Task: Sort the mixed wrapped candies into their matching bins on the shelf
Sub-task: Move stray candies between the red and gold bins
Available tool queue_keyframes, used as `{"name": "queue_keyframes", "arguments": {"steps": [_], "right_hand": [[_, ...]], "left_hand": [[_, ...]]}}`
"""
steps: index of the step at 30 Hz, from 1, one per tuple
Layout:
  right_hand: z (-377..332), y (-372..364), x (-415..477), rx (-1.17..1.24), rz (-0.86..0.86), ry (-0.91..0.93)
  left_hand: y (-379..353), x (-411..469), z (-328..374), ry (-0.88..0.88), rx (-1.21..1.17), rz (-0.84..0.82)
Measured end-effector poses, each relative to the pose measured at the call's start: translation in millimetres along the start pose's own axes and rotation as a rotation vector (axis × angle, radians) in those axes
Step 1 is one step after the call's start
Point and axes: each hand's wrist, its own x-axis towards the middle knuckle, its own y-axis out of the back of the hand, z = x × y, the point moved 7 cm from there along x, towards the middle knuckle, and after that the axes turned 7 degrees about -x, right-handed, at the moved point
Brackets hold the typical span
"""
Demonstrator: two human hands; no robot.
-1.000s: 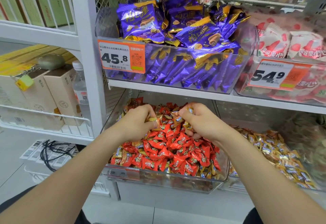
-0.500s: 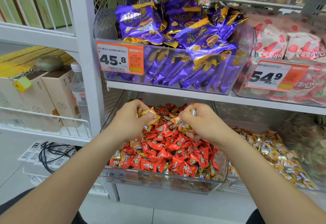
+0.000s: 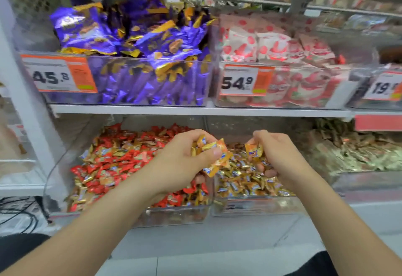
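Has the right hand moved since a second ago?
Yes. The right hand shifted rightward: it was over the red-candy bin and is now over the gold-candy bin, pinching gold candies.

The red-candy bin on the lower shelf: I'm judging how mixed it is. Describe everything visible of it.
The red-candy bin is a clear plastic tub left of the gold-candy bin. Red wrapped candies heap it, gold candies scattered among them. The left hand, gripping a gold bunch, is over its right end.
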Motion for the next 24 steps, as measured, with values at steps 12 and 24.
{"name": "queue_keyframes", "arguments": {"steps": [12, 24], "right_hand": [[77, 62, 23, -0.261, -0.187, 0.013], [-45, -48, -34, -0.56, -0.061, 0.608]], "left_hand": [[-119, 107, -59, 0.247, 0.362, -0.181], [26, -3, -12, -0.311, 0.758, 0.099]]}}
